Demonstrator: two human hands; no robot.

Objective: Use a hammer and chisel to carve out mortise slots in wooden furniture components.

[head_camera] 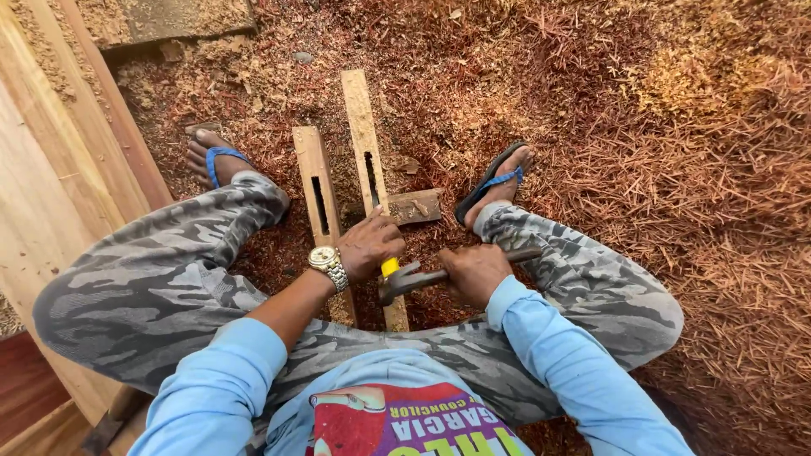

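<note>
My left hand (370,245) grips a chisel with a yellow handle (389,267), its blade set into the slot of the right wooden strip (361,118). My right hand (475,272) holds a claw hammer (405,280) by its handle, the metal head resting against the top of the yellow handle. A second slotted wooden strip (313,173) lies parallel just to the left. Both strips lie on the ground between my legs.
A small wood block (416,206) lies beside the right strip. My feet in blue-strapped sandals (216,159) (494,179) rest on thick reddish wood shavings (676,169). Long pale planks (59,169) run along the left.
</note>
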